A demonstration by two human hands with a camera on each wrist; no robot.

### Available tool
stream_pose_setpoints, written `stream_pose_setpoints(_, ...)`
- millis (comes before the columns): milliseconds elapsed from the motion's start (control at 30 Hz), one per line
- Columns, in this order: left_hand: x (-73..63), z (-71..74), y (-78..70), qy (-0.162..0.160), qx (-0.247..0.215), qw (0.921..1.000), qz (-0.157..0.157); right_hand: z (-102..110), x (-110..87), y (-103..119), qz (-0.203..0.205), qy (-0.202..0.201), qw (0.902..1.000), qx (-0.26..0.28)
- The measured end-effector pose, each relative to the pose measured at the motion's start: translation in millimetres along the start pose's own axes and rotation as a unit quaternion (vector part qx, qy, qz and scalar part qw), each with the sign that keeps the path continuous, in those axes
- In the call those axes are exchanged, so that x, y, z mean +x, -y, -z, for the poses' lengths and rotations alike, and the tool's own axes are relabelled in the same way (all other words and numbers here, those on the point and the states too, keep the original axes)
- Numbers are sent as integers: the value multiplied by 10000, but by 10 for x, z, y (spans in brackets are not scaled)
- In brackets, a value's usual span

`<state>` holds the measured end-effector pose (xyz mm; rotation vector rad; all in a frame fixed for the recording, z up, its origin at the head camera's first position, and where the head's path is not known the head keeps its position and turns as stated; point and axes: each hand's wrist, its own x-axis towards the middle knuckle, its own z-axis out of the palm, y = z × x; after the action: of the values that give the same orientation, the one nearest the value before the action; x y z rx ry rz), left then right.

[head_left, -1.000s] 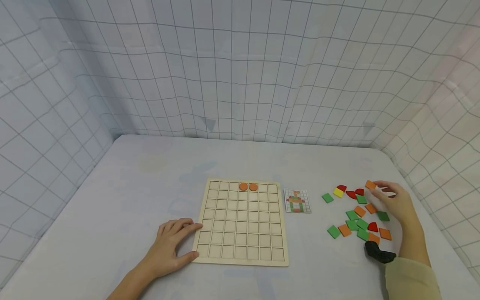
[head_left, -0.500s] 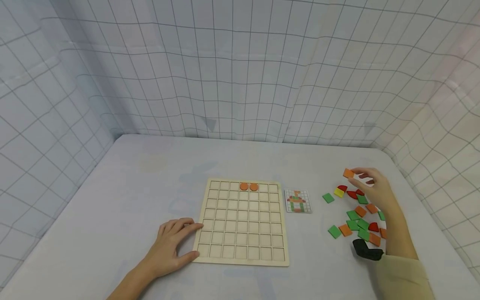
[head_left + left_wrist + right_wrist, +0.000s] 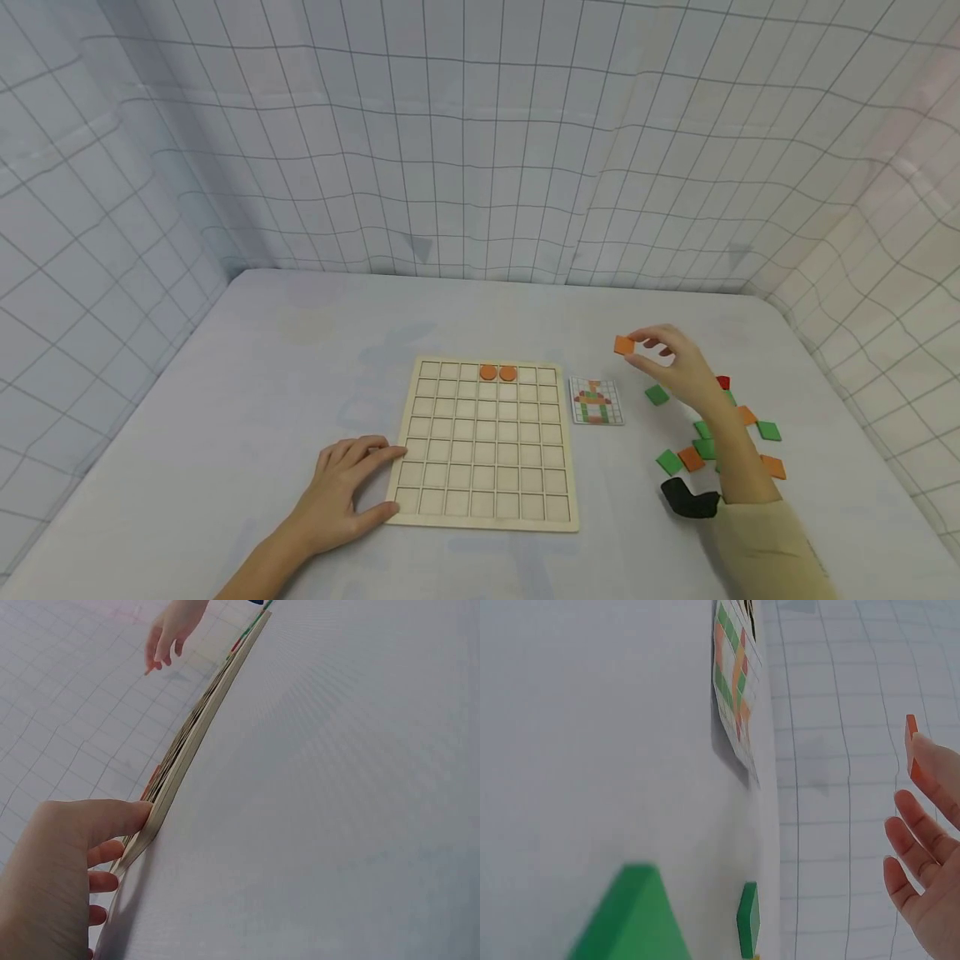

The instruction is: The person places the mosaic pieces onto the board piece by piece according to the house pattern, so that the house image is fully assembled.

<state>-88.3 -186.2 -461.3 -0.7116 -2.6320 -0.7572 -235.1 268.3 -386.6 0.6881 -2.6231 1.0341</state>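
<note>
My right hand (image 3: 673,363) pinches an orange square tile (image 3: 624,345) between thumb and fingers, raised above the table behind the pattern card (image 3: 596,402). In the right wrist view the same tile (image 3: 911,746) shows edge-on at the fingertips. My left hand (image 3: 347,492) rests at the near left corner of a wooden grid board (image 3: 390,508). Its thumb and index fingertip touch the board's edge, the fingers relaxed. Two orange round pieces (image 3: 488,372) lie side by side in the board's far row. The card carries a red, orange and green figure on a grid.
Green tiles (image 3: 670,462), orange tiles (image 3: 691,458) and a red piece (image 3: 723,382) lie scattered at the right, partly hidden by the right forearm. A black wrist-camera mount (image 3: 688,502) sits beside that forearm. A white grid-patterned curtain (image 3: 480,150) hangs around the table.
My right hand has carried the orange square tile left, from over the scattered pieces to behind the card. The left hand and the board have stayed in place.
</note>
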Motion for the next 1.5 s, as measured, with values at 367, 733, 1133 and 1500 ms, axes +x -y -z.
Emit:
stream_pose_setpoints(367, 9, 7, -10, -12, -44, 10000, -16, -414, 183, 312, 392, 552, 9965, 494)
stream_pose_setpoints(733, 14, 3, -7, -21, -18, 10000, -8, -773, 328, 486, 830, 1049, 9877, 813)
stream_pose_setpoints(1133, 9, -1, 0, 5, 11, 10000, 27, -1105, 399, 707, 771, 1535, 9837, 530)
stream_pose_setpoints(1500, 6, -1, -1, 11, 1, 10000, 39, -1371, 370, 731, 1056, 1326, 9848, 375)
